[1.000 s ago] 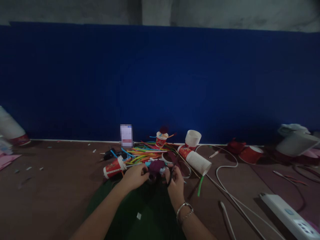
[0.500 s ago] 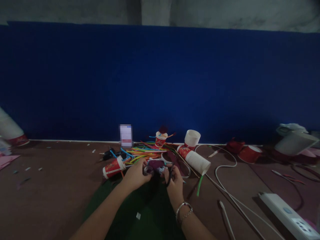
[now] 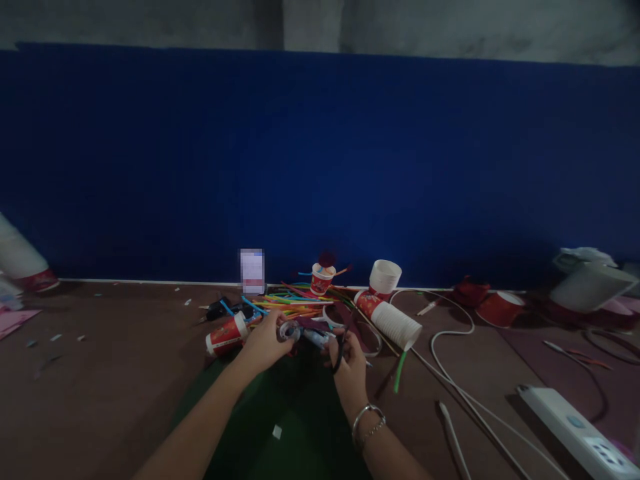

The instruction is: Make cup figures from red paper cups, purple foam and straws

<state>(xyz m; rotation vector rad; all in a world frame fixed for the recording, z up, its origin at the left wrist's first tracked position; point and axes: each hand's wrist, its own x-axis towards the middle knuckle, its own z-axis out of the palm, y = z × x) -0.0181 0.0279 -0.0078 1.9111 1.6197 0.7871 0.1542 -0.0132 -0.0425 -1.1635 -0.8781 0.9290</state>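
My left hand (image 3: 264,343) is closed on a small paper cup (image 3: 295,331) held on its side, rim toward me, over a green mat (image 3: 290,427). My right hand (image 3: 350,363), with a bracelet on the wrist, grips black-handled scissors (image 3: 340,347) whose blades reach toward the cup. A pile of coloured straws (image 3: 285,303) lies just beyond both hands. A red paper cup (image 3: 227,335) lies on its side beside my left hand.
A stack of white and red cups (image 3: 390,317) lies to the right, with an upright cup holding straws (image 3: 321,278) behind. White cables (image 3: 450,340) cross the brown table (image 3: 110,360). A white power strip (image 3: 575,427) sits at the right; a blue wall stands behind.
My left hand has turned the cup, so the dark purple piece seen before is hidden and the rim faces me. Both hands have shifted slightly away from me.
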